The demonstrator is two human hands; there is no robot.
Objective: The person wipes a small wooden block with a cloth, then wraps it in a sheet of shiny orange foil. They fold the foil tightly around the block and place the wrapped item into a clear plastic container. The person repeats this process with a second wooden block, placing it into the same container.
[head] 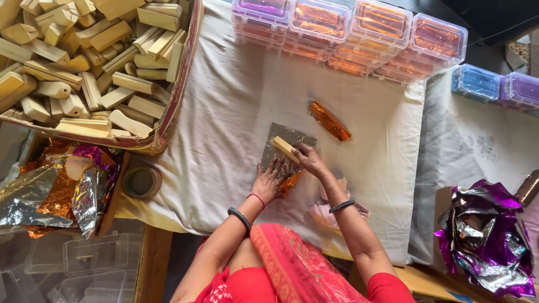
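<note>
A: Head view, hands?

B: Left hand [268,182] flat, fingers spread, pressing down a foil sheet [286,141] on the white cloth [224,112]. Right hand [310,161] pinches the near end of a wooden block [285,149] lying on that sheet.

A: Grip tight?

B: Fingers closed on the block; thumb probably underneath, hard to see.

A: Around?

B: Wrapped orange piece [329,120] just beyond the sheet. Cardboard box of wooden blocks [84,62] top left, tape roll [141,182] below it, stacked plastic cases [348,33] along the top.
</note>
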